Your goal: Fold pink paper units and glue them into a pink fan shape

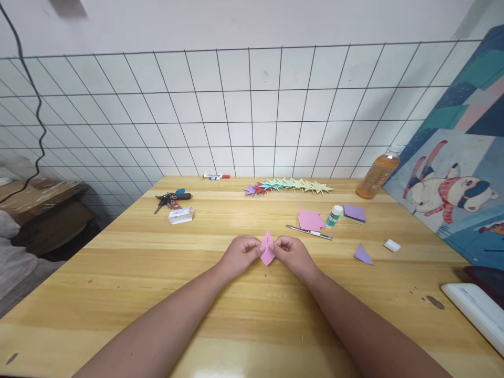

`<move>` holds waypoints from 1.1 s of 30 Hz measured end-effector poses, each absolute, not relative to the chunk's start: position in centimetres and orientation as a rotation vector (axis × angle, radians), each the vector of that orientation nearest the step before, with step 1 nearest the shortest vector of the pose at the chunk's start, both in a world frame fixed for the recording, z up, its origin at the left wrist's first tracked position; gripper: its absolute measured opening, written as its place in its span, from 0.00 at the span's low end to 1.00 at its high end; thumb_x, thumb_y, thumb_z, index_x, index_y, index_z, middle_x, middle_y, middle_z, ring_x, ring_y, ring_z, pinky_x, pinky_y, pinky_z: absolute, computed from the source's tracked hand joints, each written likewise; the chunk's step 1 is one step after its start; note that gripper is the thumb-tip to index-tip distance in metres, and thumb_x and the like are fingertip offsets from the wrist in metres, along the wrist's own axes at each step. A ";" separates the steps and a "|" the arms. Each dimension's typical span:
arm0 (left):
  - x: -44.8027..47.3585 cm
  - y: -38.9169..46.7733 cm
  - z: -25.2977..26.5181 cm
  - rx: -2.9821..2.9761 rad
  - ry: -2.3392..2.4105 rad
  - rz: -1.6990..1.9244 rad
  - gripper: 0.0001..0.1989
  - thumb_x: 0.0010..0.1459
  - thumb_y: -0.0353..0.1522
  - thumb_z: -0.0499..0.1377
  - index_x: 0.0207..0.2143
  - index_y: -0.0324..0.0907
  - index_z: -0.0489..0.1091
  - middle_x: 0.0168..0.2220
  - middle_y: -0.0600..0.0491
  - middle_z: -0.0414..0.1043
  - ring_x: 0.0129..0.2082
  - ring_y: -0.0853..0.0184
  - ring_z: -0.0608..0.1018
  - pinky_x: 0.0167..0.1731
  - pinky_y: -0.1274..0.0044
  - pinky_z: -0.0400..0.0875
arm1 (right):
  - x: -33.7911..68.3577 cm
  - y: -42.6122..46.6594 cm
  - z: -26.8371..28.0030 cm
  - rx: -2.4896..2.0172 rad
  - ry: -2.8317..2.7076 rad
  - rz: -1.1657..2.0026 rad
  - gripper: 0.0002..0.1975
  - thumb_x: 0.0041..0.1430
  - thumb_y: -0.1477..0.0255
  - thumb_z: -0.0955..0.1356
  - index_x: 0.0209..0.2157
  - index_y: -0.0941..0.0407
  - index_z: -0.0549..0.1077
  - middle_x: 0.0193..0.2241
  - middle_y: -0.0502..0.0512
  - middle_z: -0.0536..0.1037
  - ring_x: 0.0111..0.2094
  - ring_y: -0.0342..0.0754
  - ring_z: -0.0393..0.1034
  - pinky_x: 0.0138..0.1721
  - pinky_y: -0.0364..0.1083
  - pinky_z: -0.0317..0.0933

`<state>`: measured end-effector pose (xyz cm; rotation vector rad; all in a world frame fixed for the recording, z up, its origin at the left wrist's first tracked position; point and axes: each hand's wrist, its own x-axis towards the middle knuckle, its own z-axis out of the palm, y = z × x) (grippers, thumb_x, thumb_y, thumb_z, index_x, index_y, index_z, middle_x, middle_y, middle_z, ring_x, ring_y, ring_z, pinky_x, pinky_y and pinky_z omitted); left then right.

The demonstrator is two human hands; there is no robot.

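Between my two hands is a folded piece of pink origami paper (268,253), diamond-shaped with a crease down its upper half. My left hand (241,254) pinches its left corner between thumb and fingers. On the opposite corner, my right hand (294,255) grips it the same way. Just beyond my right hand lie a craft knife (309,232) and a stack of pink paper (311,220). A glue stick (334,216) stands tilted-looking beside that stack. Farther right are a stack of purple paper (354,212) and a folded purple paper triangle (364,254).
A row of folded multicoloured paper pieces (289,185) lies along the back edge. Keys (172,198), a small white box (180,215) and markers (216,177) are at back left. To the right are a drink bottle (378,173), an eraser (392,245) and a white device (476,310).
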<state>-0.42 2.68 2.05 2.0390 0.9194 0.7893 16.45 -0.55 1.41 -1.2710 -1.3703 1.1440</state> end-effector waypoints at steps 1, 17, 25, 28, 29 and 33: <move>-0.4 2.7 2.0 2.040 0.915 0.790 0.15 0.55 0.37 0.53 0.24 0.38 0.73 0.23 0.53 0.68 0.26 0.70 0.70 0.30 0.80 0.61 | 16.5 -0.5 1.4 -1.279 -1.366 1.144 0.13 0.45 0.64 0.67 0.18 0.59 0.66 0.18 0.46 0.66 0.21 0.39 0.58 0.24 0.40 0.53; -0.5 2.6 1.7 1.878 0.946 0.801 0.13 0.50 0.39 0.57 0.28 0.39 0.74 0.28 0.51 0.74 0.30 0.66 0.73 0.33 0.78 0.64 | 16.8 -0.5 1.6 -1.240 -1.319 1.274 0.12 0.44 0.64 0.69 0.21 0.59 0.70 0.22 0.49 0.72 0.24 0.41 0.63 0.29 0.41 0.57; -0.3 2.6 1.2 1.839 0.994 0.759 0.13 0.49 0.40 0.57 0.26 0.38 0.73 0.26 0.51 0.73 0.28 0.67 0.73 0.30 0.78 0.64 | 16.9 -0.4 1.2 -1.273 -1.380 1.228 0.12 0.45 0.64 0.68 0.20 0.59 0.70 0.20 0.48 0.71 0.23 0.40 0.62 0.28 0.40 0.56; -0.3 2.4 1.6 1.773 0.936 0.806 0.13 0.50 0.39 0.57 0.28 0.38 0.71 0.26 0.52 0.72 0.28 0.68 0.72 0.30 0.79 0.65 | 17.0 -0.5 1.1 -1.285 -1.416 1.231 0.12 0.44 0.64 0.68 0.20 0.59 0.70 0.20 0.48 0.70 0.22 0.40 0.61 0.27 0.40 0.55; -0.3 2.3 1.8 1.749 0.925 0.837 0.13 0.50 0.39 0.56 0.29 0.38 0.71 0.27 0.52 0.72 0.28 0.68 0.72 0.30 0.79 0.65 | 16.9 -0.5 1.1 -1.292 -1.432 1.233 0.12 0.44 0.64 0.68 0.20 0.59 0.70 0.19 0.48 0.70 0.22 0.40 0.60 0.26 0.40 0.55; -0.3 2.3 2.3 1.730 0.961 0.940 0.11 0.51 0.38 0.56 0.29 0.38 0.70 0.27 0.52 0.71 0.29 0.68 0.71 0.32 0.79 0.65 | 16.6 -0.8 1.1 -1.332 -1.529 1.214 0.12 0.43 0.64 0.69 0.18 0.59 0.71 0.16 0.47 0.68 0.19 0.39 0.57 0.22 0.39 0.52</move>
